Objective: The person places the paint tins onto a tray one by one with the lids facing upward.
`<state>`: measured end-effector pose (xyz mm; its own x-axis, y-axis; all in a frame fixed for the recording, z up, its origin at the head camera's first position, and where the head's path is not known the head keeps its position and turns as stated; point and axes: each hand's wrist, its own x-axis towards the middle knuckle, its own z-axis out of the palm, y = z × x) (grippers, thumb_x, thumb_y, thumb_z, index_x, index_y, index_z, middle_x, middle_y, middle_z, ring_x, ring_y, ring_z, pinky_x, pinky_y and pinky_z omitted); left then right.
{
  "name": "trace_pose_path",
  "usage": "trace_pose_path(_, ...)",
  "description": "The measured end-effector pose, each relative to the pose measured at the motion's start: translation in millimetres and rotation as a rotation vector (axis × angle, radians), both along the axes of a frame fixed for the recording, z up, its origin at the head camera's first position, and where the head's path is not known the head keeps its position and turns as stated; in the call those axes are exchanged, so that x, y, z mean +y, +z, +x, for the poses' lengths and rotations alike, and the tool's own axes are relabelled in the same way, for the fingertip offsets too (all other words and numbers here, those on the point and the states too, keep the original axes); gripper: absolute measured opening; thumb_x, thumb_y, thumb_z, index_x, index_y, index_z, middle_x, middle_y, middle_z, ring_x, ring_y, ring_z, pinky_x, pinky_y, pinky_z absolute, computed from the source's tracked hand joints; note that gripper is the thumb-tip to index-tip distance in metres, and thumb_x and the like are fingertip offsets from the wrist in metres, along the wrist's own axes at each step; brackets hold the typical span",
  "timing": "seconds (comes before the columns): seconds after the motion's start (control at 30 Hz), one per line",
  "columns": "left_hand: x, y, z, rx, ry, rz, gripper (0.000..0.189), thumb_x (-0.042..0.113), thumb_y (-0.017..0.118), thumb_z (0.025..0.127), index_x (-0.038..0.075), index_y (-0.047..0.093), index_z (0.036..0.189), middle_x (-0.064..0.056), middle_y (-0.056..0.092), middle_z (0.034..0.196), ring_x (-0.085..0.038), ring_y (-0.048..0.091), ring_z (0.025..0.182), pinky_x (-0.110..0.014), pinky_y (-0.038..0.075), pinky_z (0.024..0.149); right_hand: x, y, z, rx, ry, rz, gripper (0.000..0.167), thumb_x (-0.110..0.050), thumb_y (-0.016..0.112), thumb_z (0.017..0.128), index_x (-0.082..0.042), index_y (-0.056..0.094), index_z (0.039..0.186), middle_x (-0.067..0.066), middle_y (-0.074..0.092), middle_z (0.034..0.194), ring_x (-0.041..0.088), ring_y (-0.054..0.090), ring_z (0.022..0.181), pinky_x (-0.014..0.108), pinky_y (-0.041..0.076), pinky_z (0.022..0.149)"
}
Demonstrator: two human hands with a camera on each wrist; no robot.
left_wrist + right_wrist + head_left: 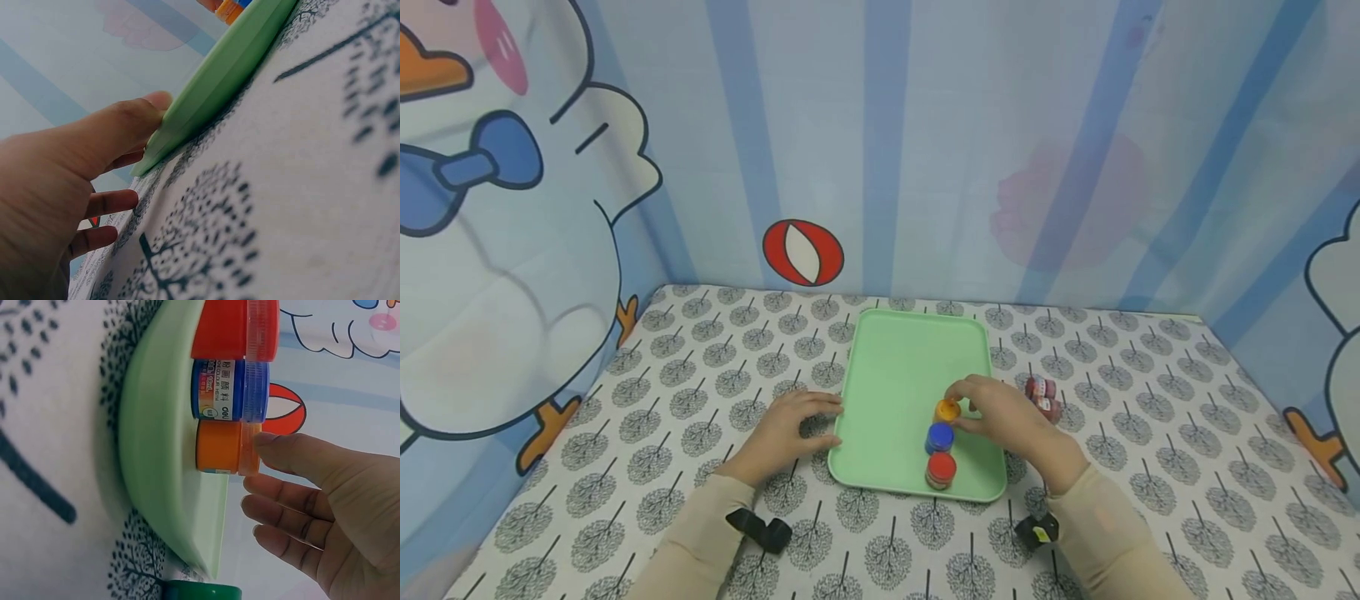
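Three small paint jars stand upright in a row on the right part of a green tray (895, 358). Nearest me is the red jar (941, 473), then the blue jar (939, 439), then the orange jar (947, 411). My right hand (1006, 414) pinches the orange jar by its lid; in the right wrist view the thumb (275, 450) lies against the lid's side, and the index finger is hidden. At the tray's left edge, my left hand (786, 429) touches the rim, its thumb (140, 115) against it and its other fingers relaxed.
Two reddish jars (1041, 387) lie on the patterned tablecloth (1120, 400), right of the tray. A green lid (200, 591) shows low in the right wrist view, outside the tray. A printed curtain (940, 150) hangs behind the table.
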<state>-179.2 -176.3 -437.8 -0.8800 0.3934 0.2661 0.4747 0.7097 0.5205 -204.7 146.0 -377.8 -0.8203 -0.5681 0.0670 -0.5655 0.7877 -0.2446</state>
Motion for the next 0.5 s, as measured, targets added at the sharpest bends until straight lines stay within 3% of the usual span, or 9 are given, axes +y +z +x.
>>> trace_pose_path(0.5, -0.2, -0.8, -0.4, -0.006, -0.007, 0.017, 0.044, 0.033, 0.076, 0.080, 0.016, 0.067, 0.120, 0.000, 0.062, 0.132, -0.027, 0.053, 0.125, -0.056, 0.036, 0.109, 12.0, 8.5, 5.5, 0.003, -0.052, -0.022, 0.038, -0.018, 0.073, 0.084, -0.007, 0.063, 0.119, 0.008, 0.068, 0.110, 0.021, 0.065, 0.092, 0.033, 0.056, 0.076)
